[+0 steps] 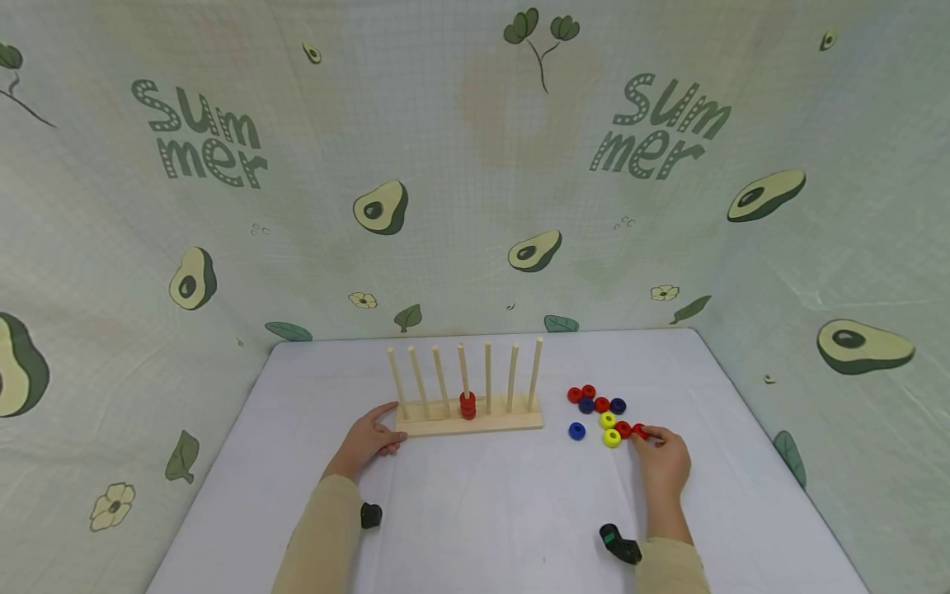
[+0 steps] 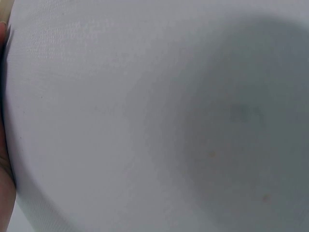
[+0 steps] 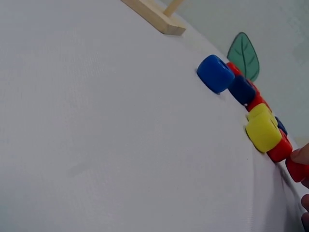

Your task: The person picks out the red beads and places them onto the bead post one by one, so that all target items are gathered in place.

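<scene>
A wooden peg rack (image 1: pixel 475 425) with several upright pegs stands on the white table. Red beads (image 1: pixel 467 406) are stacked low on its middle peg. My left hand (image 1: pixel 369 437) grips the rack's left end, thumb at the front edge and a finger at the back. In the left wrist view only a strip of that hand (image 2: pixel 6 183) shows. At the right, my right hand (image 1: pixel 665 462) pinches a red bead (image 3: pixel 298 169) between thumb and finger, at the end of a loose group of beads. Its other fingers are partly cut off in the right wrist view.
Beside the pinched bead lie another red bead (image 1: pixel 623 429) and yellow beads (image 1: pixel 612 438). Dark blue beads (image 1: pixel 618 406) and more red ones (image 1: pixel 575 395) lie behind. A blue bead (image 1: pixel 576 431) sits apart, nearer the rack. A patterned cloth (image 1: pixel 460 280) hangs behind the table.
</scene>
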`<state>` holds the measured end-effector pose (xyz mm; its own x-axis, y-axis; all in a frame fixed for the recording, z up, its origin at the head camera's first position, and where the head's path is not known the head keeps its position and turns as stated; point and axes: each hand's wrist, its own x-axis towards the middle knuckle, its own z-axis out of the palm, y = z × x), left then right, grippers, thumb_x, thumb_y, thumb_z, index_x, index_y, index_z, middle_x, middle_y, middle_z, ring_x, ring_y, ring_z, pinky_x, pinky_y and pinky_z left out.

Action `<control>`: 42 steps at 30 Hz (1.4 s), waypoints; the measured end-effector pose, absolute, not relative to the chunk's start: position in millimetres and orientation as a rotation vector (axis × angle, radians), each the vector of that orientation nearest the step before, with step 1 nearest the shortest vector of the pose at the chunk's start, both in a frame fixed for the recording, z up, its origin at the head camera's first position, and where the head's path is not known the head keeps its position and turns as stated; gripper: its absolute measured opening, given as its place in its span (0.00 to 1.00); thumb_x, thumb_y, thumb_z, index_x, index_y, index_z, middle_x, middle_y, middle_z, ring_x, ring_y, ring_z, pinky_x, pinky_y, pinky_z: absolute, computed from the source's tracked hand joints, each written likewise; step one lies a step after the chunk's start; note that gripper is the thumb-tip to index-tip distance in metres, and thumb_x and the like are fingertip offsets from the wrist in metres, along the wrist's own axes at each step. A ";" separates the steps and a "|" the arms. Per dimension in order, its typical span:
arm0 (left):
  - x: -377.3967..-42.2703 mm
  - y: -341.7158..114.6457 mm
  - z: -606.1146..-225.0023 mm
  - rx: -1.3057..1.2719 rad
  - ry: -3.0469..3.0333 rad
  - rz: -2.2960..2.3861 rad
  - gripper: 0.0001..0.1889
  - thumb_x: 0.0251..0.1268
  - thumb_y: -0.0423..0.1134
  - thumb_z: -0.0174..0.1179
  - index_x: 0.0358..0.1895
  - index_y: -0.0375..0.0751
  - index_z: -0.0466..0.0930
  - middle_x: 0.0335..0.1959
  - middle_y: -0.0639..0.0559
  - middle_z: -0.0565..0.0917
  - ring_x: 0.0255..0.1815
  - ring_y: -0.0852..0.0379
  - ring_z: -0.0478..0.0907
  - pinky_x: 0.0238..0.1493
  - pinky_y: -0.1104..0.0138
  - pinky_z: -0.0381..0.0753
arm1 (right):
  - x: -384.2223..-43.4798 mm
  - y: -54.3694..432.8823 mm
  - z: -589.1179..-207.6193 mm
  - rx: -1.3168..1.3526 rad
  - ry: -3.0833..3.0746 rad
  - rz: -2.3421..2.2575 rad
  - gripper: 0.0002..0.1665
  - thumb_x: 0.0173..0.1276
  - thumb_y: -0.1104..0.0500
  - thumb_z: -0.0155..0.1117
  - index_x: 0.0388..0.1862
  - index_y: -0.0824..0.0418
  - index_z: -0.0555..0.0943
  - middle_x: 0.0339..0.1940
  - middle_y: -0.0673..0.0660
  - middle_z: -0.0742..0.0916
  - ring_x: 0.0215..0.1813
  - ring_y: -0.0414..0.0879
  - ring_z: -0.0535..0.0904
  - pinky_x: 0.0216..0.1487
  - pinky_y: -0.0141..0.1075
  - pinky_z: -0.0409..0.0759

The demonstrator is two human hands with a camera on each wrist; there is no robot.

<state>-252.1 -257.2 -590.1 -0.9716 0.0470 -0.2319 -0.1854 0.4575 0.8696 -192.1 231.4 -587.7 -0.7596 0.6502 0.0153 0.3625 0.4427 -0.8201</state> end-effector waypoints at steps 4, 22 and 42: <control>-252.4 -257.7 -590.7 -0.122 2.481 1.519 0.39 0.56 0.34 0.71 0.71 0.40 0.65 0.18 0.51 0.82 0.17 0.60 0.74 0.25 0.69 0.74 | -191.2 228.6 -584.1 -0.874 -2.372 1.221 0.14 0.64 0.62 0.67 0.45 0.71 0.82 0.45 0.67 0.78 0.46 0.60 0.70 0.41 0.46 0.67; -250.9 -258.0 -589.3 -0.127 2.474 1.529 0.39 0.55 0.34 0.72 0.71 0.40 0.65 0.18 0.51 0.81 0.17 0.60 0.74 0.25 0.68 0.74 | -190.0 208.8 -563.9 -0.868 -2.467 1.339 0.16 0.67 0.62 0.65 0.52 0.68 0.81 0.54 0.69 0.75 0.53 0.63 0.68 0.47 0.50 0.74; -252.6 -257.1 -590.7 -0.143 2.475 1.526 0.39 0.55 0.34 0.72 0.71 0.41 0.65 0.18 0.51 0.81 0.17 0.60 0.74 0.25 0.68 0.74 | -188.9 185.1 -548.7 -0.616 -2.573 1.452 0.15 0.64 0.62 0.69 0.47 0.68 0.84 0.51 0.67 0.79 0.49 0.59 0.72 0.43 0.43 0.75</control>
